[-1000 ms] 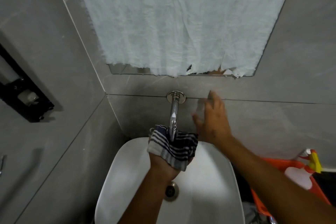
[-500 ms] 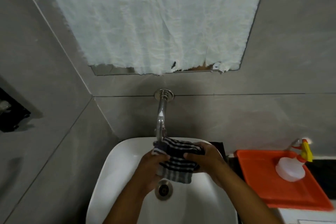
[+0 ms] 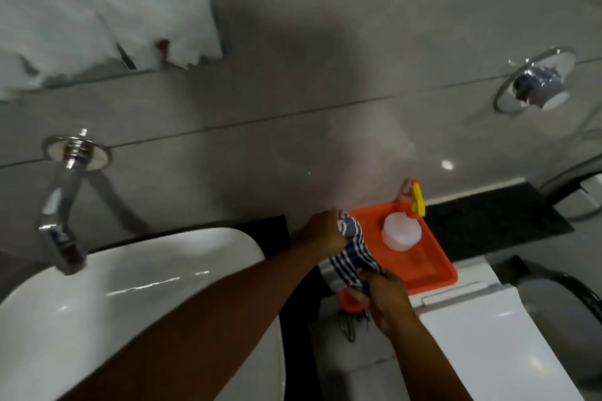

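Nearest, the right hand (image 3: pixel 387 299) has its grip curled tight round the lower end of the striped cloth (image 3: pixel 350 257), with the fingers folded in and pinching the bunched fabric. The cloth, dark blue with white stripes, runs as a twisted band up and to the left from that grip to the left hand (image 3: pixel 321 233). That grip is likewise closed round the upper end. The cloth is thus held between the two grips, over the near left corner of the orange tray (image 3: pixel 430 270); whether it touches the tray I cannot tell. The left forearm crosses above the right edge of the white basin (image 3: pixel 130 286). On the tray, just beyond the cloth, stands a white spray bottle (image 3: pixel 402 233) with a yellow and red trigger. Behind the tray a dark bench (image 3: pixel 495 215) runs along the grey tiled wall. Farther left, the chrome tap (image 3: pixel 60 228) juts from the wall above the basin. Far right sits a round chrome knob (image 3: pixel 537 81).
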A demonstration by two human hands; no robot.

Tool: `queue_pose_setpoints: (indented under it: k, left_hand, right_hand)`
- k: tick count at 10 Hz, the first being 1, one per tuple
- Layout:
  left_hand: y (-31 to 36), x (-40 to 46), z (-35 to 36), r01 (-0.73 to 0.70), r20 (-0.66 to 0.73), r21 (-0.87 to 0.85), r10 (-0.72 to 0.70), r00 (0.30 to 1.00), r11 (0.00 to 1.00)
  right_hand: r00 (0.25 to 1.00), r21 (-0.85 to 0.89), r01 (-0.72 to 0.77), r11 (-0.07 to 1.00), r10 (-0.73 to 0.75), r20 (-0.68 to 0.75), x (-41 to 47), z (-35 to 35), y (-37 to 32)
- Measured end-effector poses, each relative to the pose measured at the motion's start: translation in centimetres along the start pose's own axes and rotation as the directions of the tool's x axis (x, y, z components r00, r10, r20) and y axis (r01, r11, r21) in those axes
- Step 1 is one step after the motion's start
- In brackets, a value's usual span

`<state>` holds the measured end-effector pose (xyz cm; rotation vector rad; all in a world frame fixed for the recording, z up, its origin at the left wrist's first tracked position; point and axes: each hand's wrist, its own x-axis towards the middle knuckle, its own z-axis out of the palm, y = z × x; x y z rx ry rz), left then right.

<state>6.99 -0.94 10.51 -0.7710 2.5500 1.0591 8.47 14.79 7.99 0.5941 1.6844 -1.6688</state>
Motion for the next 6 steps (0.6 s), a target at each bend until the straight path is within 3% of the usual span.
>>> queue_pose_setpoints:
  k: [1, 2, 3, 5, 6]
  left_hand:
    - [0.1, 4.0, 2.7, -0.004, 0.065, 0.15, -0.006, 0.998, 0.989]
    - [-0.2, 5.8, 5.0, -0.007, 0.106, 0.296, -0.025, 0.994, 0.955]
    - [-0.5, 5.5, 7.1, 0.026, 0.19, 0.303, -0.087, 0.978, 0.953]
    - [-2.2, 2.1, 5.6, -0.088, 0.11, 0.277, 0.06, 0.992, 0.957]
    - [-1.8, 0.3, 1.8, -0.173, 0.063, 0.456, 0.163, 0.985, 0.873]
  right_hand:
    - [1.0, -0.167, -0.03, 0.985, 0.029, -0.013, 4.5, -0.2, 1.0]
    - [0.999, -0.383, 0.054, 0.922, -0.053, 0.012, 6.8, -0.5, 2.1]
    - [0.997, -0.605, 0.082, 0.792, -0.064, 0.051, 7.8, -0.5, 2.3]
    - [0.985, -0.773, 0.165, 0.613, -0.136, 0.102, 6.7, 1.4, 0.0]
    - [0.923, -0.814, 0.328, 0.48, -0.346, 0.168, 4.7, 3.4, -2.3]
